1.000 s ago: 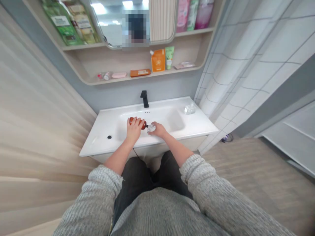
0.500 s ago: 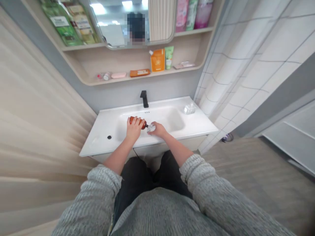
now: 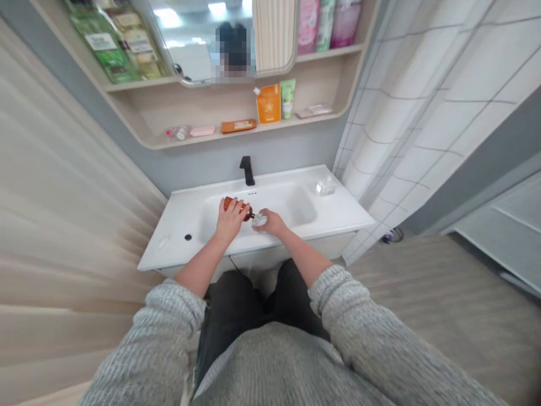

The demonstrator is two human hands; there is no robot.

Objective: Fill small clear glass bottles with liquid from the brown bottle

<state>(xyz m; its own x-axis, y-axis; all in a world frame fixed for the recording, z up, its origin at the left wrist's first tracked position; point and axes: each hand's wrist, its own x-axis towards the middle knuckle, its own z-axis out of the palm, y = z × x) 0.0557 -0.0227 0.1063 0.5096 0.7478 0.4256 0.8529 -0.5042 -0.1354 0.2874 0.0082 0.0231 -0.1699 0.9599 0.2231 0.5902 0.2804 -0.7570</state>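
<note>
Over the white sink basin (image 3: pixel 296 206), my left hand (image 3: pixel 229 221) is wrapped round an amber-brown bottle (image 3: pixel 245 212). The bottle lies tilted, its dark neck pointing right and slightly down. That neck meets the mouth of a small clear container (image 3: pixel 258 221), which looks like a little glass or plastic bottle. My right hand (image 3: pixel 271 222) grips this container from the right, fingers curled round it. Whether liquid is flowing between the two is too small to tell.
Behind the basin stands a black faucet (image 3: pixel 247 171). A clear box (image 3: pixel 325 186) sits on the counter's right end, and a black round cap (image 3: pixel 188 237) on its left. Above, a shelf (image 3: pixel 198 141) holds an orange pouch (image 3: pixel 269 104) and a green tube (image 3: pixel 288 98).
The amber bottle's base has risen slightly, so it tilts a little more toward the clear container. Both hands keep their grips; the camera view has shifted slightly.
</note>
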